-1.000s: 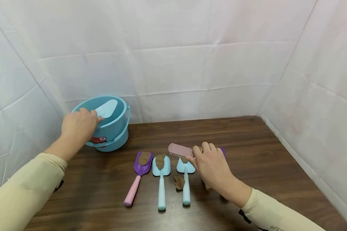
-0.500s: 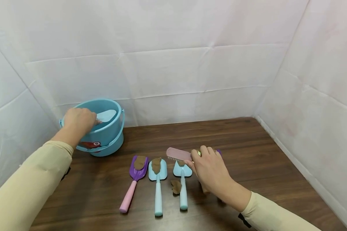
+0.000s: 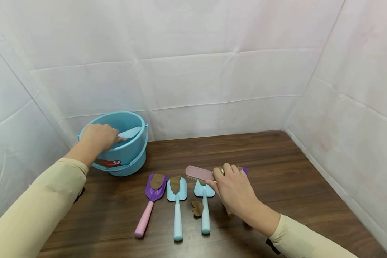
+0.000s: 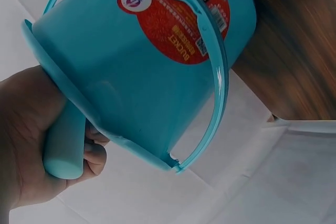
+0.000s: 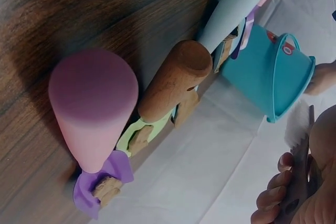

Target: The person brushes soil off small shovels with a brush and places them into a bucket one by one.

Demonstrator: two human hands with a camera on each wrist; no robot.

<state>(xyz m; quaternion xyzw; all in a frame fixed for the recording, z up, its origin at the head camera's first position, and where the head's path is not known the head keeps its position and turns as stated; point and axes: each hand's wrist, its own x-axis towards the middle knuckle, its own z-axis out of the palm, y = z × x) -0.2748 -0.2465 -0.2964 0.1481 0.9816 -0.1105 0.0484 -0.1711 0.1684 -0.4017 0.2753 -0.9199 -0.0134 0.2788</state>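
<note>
My left hand [image 3: 100, 139] reaches over the near rim of a light blue bucket [image 3: 125, 157]. It grips the handle of a light blue shovel [image 3: 130, 132], whose blade dips inside the bucket. The left wrist view shows my fingers round the shovel handle [image 4: 65, 145] beside the bucket's rim. My right hand [image 3: 234, 188] holds a pink brush [image 3: 200, 172] above the table, bristles [image 5: 299, 124] showing. Below the brush lies a light blue shovel [image 3: 205, 211] with something brown on its blade. The right hand partly hides a purple shovel [image 3: 244, 170] behind it.
Another light blue shovel [image 3: 178, 218] and a pink-handled purple shovel [image 3: 145, 218] carry brown lumps. A loose brown piece [image 3: 197, 208] lies on the wooden table [image 3: 267, 154]. The right wrist view shows a wooden-handled tool [image 5: 170, 85]. White cloth [image 3: 187, 79] hangs around.
The shovel in my left hand has sunk lower into the bucket. Bucket and left hand have shifted a little right in the last half second. My right hand and brush barely moved.
</note>
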